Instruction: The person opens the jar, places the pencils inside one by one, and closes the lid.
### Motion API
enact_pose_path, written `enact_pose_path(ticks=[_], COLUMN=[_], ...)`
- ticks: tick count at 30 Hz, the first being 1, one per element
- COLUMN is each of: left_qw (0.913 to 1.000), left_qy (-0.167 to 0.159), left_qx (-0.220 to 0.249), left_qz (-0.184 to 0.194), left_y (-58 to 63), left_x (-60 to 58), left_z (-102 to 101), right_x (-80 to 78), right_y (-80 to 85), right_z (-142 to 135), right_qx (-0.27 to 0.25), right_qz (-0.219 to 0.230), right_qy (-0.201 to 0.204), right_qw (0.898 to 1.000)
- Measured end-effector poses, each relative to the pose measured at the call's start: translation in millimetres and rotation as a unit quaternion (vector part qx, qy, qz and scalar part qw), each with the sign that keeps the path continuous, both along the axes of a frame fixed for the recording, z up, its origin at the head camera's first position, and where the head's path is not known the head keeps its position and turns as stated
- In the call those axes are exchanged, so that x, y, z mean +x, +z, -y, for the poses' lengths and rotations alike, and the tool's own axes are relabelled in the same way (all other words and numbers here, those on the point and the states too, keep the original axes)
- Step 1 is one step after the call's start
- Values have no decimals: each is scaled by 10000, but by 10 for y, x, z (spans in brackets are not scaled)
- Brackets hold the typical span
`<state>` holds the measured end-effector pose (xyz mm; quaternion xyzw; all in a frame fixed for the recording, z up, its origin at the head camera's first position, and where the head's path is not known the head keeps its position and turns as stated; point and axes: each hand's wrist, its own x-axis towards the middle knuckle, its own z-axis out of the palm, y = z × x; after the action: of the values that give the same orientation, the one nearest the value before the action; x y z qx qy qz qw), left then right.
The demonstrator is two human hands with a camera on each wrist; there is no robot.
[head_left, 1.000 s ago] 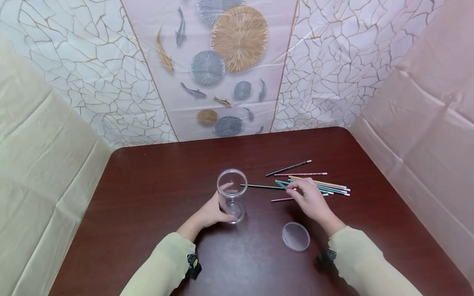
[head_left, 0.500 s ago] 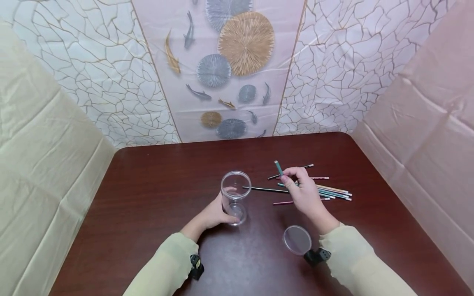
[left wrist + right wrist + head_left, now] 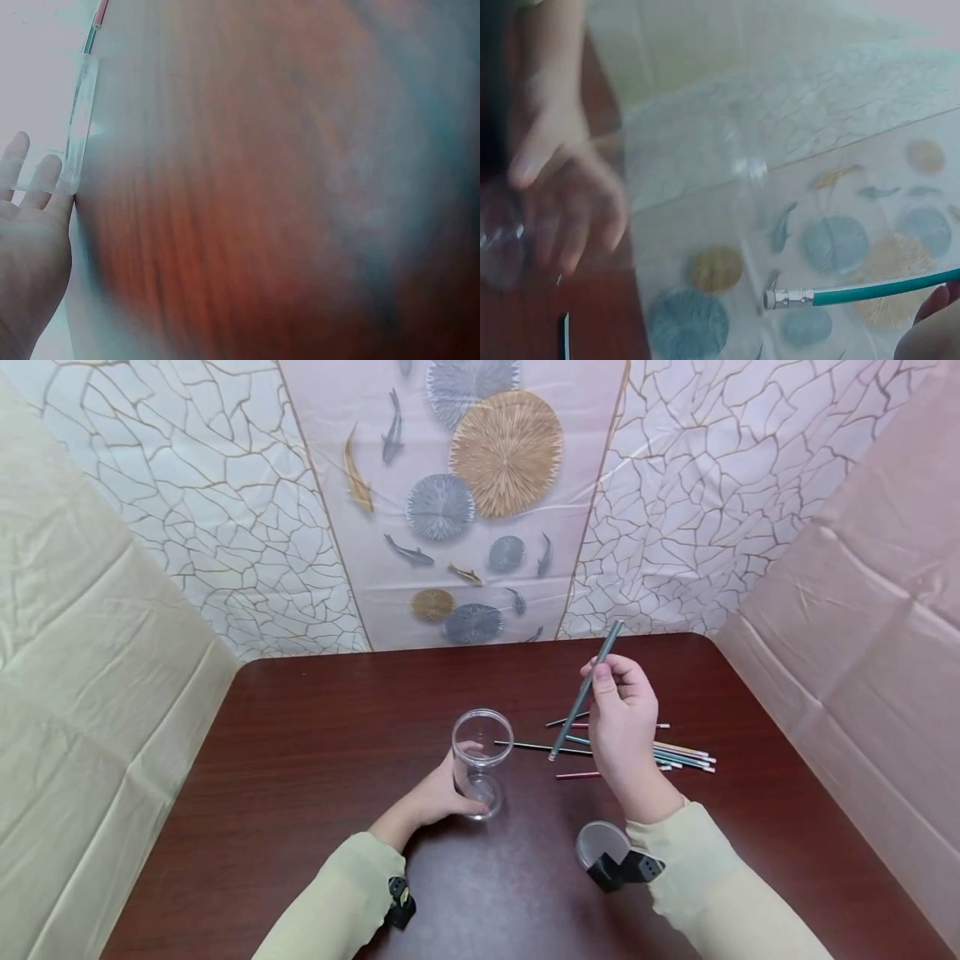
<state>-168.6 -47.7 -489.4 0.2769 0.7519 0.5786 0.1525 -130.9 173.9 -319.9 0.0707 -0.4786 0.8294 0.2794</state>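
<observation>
My left hand grips a clear plastic jar low on its side, the thumb near its base. The jar stands upright on the table, its top uncovered. In the right wrist view the left hand appears blurred around it. My right hand, raised above the table to the right of the jar, pinches a green pencil between thumb and fingers. That pencil slants, its eraser end low and toward the jar. A metal ferrule and pale eraser show on the pencil in the right wrist view.
Several pencils lie in a loose group beneath and beyond the right hand. A dark pencil points toward the jar. A round clear lid lies near the right wrist, partly behind its camera. Fabric walls border the brown table.
My right hand has lifted the green pencil off the group and turned it, so its eraser end now points down. The left hand has stayed on the jar. The head view has shifted slightly.
</observation>
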Motion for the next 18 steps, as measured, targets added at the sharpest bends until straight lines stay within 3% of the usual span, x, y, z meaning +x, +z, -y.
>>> enact_pose_path(ticks=[2, 7, 11, 12, 15, 18], left_qw=[10000, 10000, 10000, 10000, 10000, 9999], left_qy=[30, 57, 1, -26, -64, -43], left_qx=[-24, -12, -39, -45, -63, -67], left_qz=[0, -57, -41, -30, -26, -125], left_y=[-29, -38, 52, 103, 100, 16], left_x=[-13, -22, 8, 29, 24, -4], left_z=[4, 3, 2, 4, 7, 8], right_x=[-12, -18, -21, -24, -34, -46], right_y=[57, 149, 194, 196, 170, 116], right_z=[51, 172, 245, 258, 289, 314], right_qx=[-432, -827, -1028, -1043, -1025, -888], right_qz=[-239, -575, -768, -757, -658, -508], right_qy=[100, 88, 55, 56, 107, 76], right_qw=[9987, 9949, 9917, 9916, 9925, 9947])
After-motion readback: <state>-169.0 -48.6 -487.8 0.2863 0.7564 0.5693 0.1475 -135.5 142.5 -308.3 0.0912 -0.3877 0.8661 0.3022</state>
